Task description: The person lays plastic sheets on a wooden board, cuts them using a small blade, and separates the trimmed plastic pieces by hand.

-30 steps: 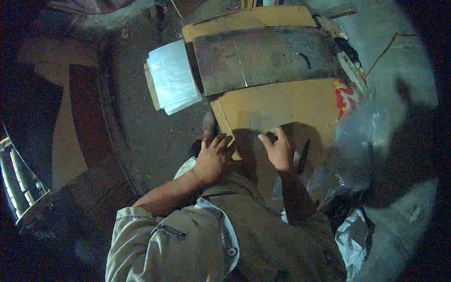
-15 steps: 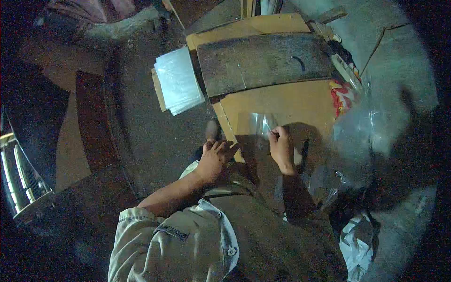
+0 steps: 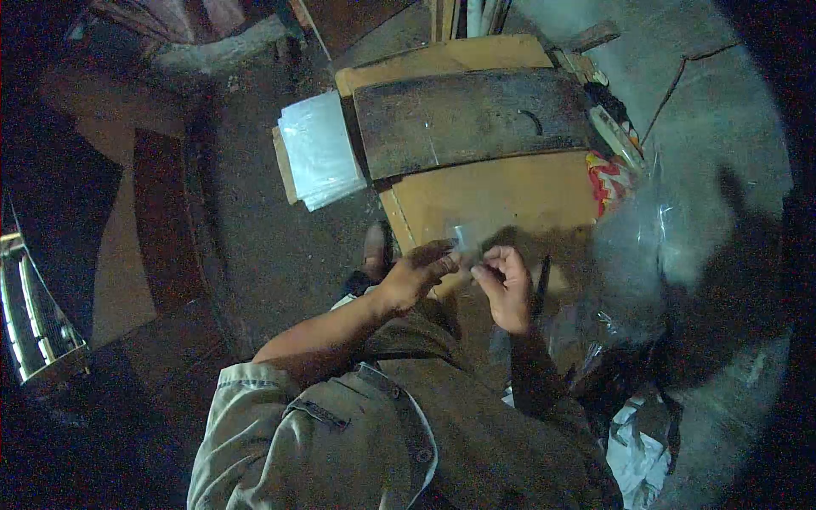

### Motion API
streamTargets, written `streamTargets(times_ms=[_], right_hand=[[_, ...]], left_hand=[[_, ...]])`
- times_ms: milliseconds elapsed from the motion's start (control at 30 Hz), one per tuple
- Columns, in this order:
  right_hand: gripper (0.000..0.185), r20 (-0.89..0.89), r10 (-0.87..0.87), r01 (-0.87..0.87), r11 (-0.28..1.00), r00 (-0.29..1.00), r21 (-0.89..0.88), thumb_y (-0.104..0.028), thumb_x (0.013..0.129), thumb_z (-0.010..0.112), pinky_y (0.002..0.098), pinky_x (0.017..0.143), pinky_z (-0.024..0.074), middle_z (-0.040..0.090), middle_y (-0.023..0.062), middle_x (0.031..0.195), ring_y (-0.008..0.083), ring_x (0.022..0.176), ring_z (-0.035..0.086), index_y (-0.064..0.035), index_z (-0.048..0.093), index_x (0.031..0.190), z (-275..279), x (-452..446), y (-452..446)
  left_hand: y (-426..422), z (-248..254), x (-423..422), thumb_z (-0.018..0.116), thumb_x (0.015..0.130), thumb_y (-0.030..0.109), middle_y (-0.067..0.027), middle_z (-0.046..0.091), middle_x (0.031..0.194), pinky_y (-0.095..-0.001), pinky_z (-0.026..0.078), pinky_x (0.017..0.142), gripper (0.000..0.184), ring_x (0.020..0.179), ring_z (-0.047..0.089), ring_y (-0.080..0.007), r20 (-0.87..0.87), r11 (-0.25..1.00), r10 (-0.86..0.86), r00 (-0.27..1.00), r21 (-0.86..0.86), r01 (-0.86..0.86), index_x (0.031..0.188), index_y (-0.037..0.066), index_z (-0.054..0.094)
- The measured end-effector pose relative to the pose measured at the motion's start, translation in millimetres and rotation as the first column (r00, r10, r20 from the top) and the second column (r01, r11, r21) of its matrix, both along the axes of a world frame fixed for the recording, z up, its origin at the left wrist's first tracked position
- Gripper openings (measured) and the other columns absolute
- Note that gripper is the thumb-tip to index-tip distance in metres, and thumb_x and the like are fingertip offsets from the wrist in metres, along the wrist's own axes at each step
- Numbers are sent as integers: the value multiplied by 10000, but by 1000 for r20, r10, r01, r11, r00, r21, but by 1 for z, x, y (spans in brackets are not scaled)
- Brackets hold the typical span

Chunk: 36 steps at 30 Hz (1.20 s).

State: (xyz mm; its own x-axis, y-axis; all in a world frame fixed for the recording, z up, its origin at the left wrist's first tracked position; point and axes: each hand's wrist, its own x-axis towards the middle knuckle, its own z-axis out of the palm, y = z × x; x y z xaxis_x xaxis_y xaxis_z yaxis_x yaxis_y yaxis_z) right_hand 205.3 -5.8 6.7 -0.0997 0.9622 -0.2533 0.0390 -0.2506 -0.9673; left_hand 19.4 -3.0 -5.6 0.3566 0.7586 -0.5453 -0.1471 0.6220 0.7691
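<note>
A small clear plastic piece (image 3: 461, 238), perhaps a bag or sheet, catches the light between my two hands above the tan board (image 3: 476, 191). My right hand (image 3: 507, 293) pinches its near right side between thumb and fingers. From the left, my left hand (image 3: 414, 279) has its fingers bent at the plastic's left edge and appears to grip it. The plastic is so transparent that its outline is hard to follow. Just right of my right hand lies a dark, narrow object (image 3: 544, 285) whose kind I cannot make out.
A stack of whitish plastic sheets (image 3: 321, 151) lies on cardboard at the left. Across the tan board rests a dark worn plank (image 3: 476, 119) with a small curved dark item (image 3: 531, 121). A red-and-yellow packet (image 3: 605, 183) and clear plastic film (image 3: 637, 238) are at the right.
My left hand has moved up and right to the plastic. My right hand has brought the plastic slightly down and closer to the left hand. The view has shifted a little.
</note>
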Motion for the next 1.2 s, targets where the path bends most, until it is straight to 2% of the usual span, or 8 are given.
streamTargets(times_ms=[133, 267, 367, 500, 800, 967, 1100, 1200], right_hand=[[352, 212, 87, -108, 990, 973, 87, -37, 793, 646, 258, 677, 454, 564, 38, 855, 110, 771, 547, -20, 463, 1094, -6, 2, -2], [369, -61, -7, 2, 997, 998, -72, -71, 790, 665, 243, 659, 453, 587, 33, 833, 93, 738, 551, -13, 509, 1120, -17, 6, -11], [284, -18, -3, -1, 984, 1000, -178, -98, 815, 652, 229, 624, 441, 588, 16, 822, 83, 686, 546, -15, 557, 1069, -4, 3, -9], [217, -26, 16, -20, 985, 1000, -169, -138, 845, 634, 219, 588, 419, 586, -3, 808, 73, 648, 538, -25, 580, 1023, -5, 6, -7], [120, -34, -41, 35, 986, 999, -161, -173, 878, 607, 225, 564, 402, 571, -9, 768, 74, 634, 529, -68, 550, 894, -11, 4, -6], [130, -203, -196, 155, 967, 959, -203, -155, 877, 604, 230, 571, 421, 580, -2, 782, 84, 662, 551, -71, 537, 951, -10, -7, -7], [154, -182, -132, 93, 974, 974, -208, -117, 853, 619, 223, 565, 425, 589, -6, 790, 72, 647, 527, -65, 568, 988, -6, -4, -3], [144, -163, -63, 29, 979, 985, -202, -113, 841, 631, 212, 571, 413, 595, -11, 774, 70, 648, 525, -57, 584, 965, -10, -2, -3]], left_hand=[[7, 1, 3, 593, 895, 209, -59, 612, 1040, -292, 452, 794, 320, 912, 572, -138, 132, 993, 92, 987, 66, -102, 1135, 4, 543], [6, 2, 3, 620, 870, 106, -45, 620, 925, -276, 459, 727, 151, 786, 575, -128, 94, 980, 136, 986, 131, -148, 978, 10, 576], [6, 6, 6, 637, 853, 146, 4, 627, 799, -213, 395, 590, 115, 702, 556, -80, 60, 965, 204, 977, 156, -211, 933, 68, 609], [4, 0, 5, 642, 847, 128, 5, 618, 792, -220, 401, 603, 92, 693, 538, -77, 165, 960, 229, 959, 123, -250, 906, 65, 610], [5, -8, -3, 657, 848, 118, -2, 597, 788, -232, 417, 698, 111, 756, 518, -79, -80, 989, 106, 991, 113, -97, 845, 31, 588], [4, -7, 4, 604, 881, 137, -17, 620, 774, -251, 449, 671, 97, 748, 571, -96, 100, 948, 189, 977, 239, -208, 840, 49, 607], [3, -2, 1, 597, 889, 161, -21, 628, 765, -254, 447, 647, 124, 726, 579, -103, 153, 965, 199, 968, 142, -221, 851, 45, 616], [6, 0, -3, 583, 898, 176, -28, 635, 764, -258, 448, 630, 144, 706, 582, -110, -41, 979, 87, 995, 189, -78, 864, 42, 622]])
